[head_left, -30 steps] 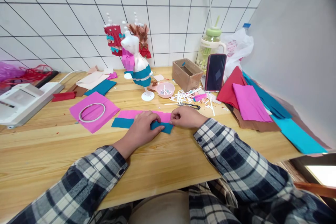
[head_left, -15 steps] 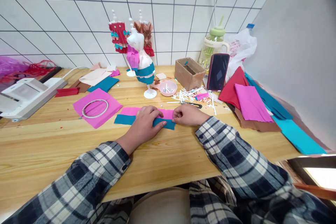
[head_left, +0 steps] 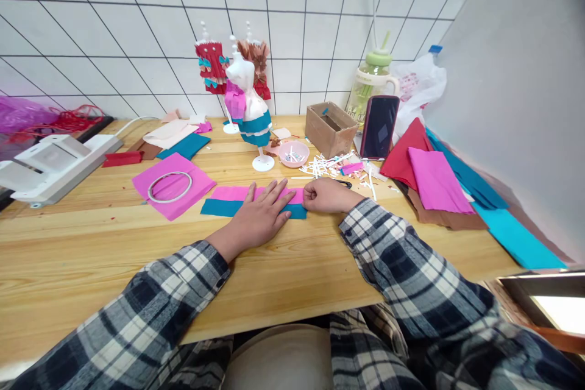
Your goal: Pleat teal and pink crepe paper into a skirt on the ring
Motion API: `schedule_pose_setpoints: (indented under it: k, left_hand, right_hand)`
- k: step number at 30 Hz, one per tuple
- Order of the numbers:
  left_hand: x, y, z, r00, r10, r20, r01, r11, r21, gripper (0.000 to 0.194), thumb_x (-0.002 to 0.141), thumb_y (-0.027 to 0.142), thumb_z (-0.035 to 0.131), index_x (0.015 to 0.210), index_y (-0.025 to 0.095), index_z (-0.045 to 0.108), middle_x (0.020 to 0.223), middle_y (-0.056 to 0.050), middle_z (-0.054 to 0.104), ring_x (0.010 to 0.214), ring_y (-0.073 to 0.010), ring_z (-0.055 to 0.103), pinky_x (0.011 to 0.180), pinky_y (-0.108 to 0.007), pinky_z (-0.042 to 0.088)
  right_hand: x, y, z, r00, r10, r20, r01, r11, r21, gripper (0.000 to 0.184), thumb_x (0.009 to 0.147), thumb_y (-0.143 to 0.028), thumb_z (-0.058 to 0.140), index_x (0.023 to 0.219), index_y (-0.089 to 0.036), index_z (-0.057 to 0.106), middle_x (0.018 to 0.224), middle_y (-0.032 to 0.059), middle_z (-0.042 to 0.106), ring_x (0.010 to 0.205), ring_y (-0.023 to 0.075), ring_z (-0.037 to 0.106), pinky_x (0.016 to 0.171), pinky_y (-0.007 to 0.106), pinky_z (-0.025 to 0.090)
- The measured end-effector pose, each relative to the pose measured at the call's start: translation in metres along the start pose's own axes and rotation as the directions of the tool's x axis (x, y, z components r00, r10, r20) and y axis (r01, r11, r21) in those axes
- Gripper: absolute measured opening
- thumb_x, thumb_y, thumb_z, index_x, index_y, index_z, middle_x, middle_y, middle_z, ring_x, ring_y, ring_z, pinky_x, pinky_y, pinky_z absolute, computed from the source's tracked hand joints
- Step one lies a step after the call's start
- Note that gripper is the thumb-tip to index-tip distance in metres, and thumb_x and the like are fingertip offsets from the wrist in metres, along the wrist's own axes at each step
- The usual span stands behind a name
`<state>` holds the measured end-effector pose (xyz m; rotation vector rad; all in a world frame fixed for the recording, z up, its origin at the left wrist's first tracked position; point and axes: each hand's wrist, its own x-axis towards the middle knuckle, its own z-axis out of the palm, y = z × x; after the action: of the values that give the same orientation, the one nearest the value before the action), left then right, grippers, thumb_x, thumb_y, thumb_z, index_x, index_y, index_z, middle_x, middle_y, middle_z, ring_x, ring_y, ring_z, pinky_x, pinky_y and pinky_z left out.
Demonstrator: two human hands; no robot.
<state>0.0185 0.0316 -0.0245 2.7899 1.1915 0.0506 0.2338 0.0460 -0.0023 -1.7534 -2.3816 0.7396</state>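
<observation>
A pink crepe paper strip (head_left: 231, 192) lies flat on the wooden table, with a teal crepe paper strip (head_left: 218, 208) along its near edge. My left hand (head_left: 261, 214) rests on both, palm down and fingers spread, covering their middle. At the right end, my right hand (head_left: 329, 196) is closed, thumb and forefinger pinching the edge of the pink strip; the exact fingertip contact is partly hidden. Just behind the right hand, a black-handled tool (head_left: 343, 183) shows only in part.
A white ring (head_left: 170, 200) sits on a pink sheet (head_left: 201, 186) at left. Behind stand a dressed mannequin (head_left: 254, 103), a pink dish (head_left: 294, 164), a cardboard box (head_left: 322, 134), a phone (head_left: 379, 128) and a jug (head_left: 368, 82). Folded papers (head_left: 441, 180) lie at right, a white device (head_left: 59, 161) at far left.
My left hand has flattened, its curled fingers now stretched and spread forward over the strips. The right hand stays pinched at the right end. The view has shifted slightly.
</observation>
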Motion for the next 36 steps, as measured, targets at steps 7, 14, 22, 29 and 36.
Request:
schedule_pose_setpoints:
  k: [7,14,22,29,36]
  left_hand:
    - [0.0,0.0,0.003,1.0,-0.016,-0.003,0.016,0.999,-0.036,0.053,0.099,0.043,0.03,0.15,0.031,0.025,0.159,-0.008,0.021,0.145,-0.0307,0.022,0.111,-0.067,0.008]
    - [-0.002,0.002,-0.001,0.999,-0.043,-0.01,0.043,0.998,-0.048,0.053,0.098,0.041,0.034,0.149,0.032,0.027,0.159,-0.009,0.021,0.145,-0.0323,0.022,0.11,-0.069,0.012]
    - [-0.007,-0.004,0.001,0.993,-0.052,-0.102,0.037,0.989,-0.144,0.044,0.097,0.04,0.038,0.14,0.03,0.045,0.153,-0.009,0.035,0.141,-0.0294,0.029,0.111,-0.066,0.016]
    - [-0.006,-0.013,-0.007,0.974,-0.119,-0.194,0.036,0.923,-0.382,0.035,0.097,0.037,0.039,0.119,0.029,0.064,0.134,-0.006,0.056,0.125,-0.0242,0.047,0.11,-0.054,0.029]
    - [-0.022,-0.013,-0.031,0.83,-0.229,-0.509,-0.062,0.869,-0.491,0.033,0.091,0.044,0.048,0.103,0.02,0.066,0.111,-0.01,0.063,0.109,-0.0239,0.056,0.099,-0.041,0.043]
  right_hand:
    - [0.004,0.002,-0.002,0.999,0.036,-0.03,-0.037,0.999,-0.025,0.017,0.07,-0.032,0.065,0.081,-0.02,0.06,0.078,0.0003,0.064,0.067,0.0136,0.051,0.055,0.023,0.03]
    - [0.005,0.012,0.001,1.0,0.003,-0.004,-0.002,0.995,0.102,0.018,0.07,-0.021,0.062,0.087,-0.02,0.056,0.078,-0.0018,0.062,0.069,0.0121,0.05,0.058,0.021,0.03]
    - [-0.003,0.018,0.007,0.955,-0.242,-0.173,0.264,0.957,0.118,0.038,0.075,-0.01,0.059,0.11,-0.022,0.062,0.081,-0.0026,0.057,0.074,0.012,0.052,0.068,0.022,0.036]
    - [0.002,0.018,0.012,0.934,-0.295,-0.203,0.316,0.946,0.077,0.014,0.083,-0.023,0.065,0.095,-0.021,0.073,0.086,0.0022,0.063,0.083,0.0148,0.057,0.075,0.025,0.039]
    - [-0.002,-0.002,0.008,0.844,-0.052,-0.533,0.227,0.936,0.268,0.011,0.081,-0.018,0.057,0.085,-0.017,0.066,0.085,0.0022,0.061,0.075,0.0137,0.054,0.071,0.025,0.04]
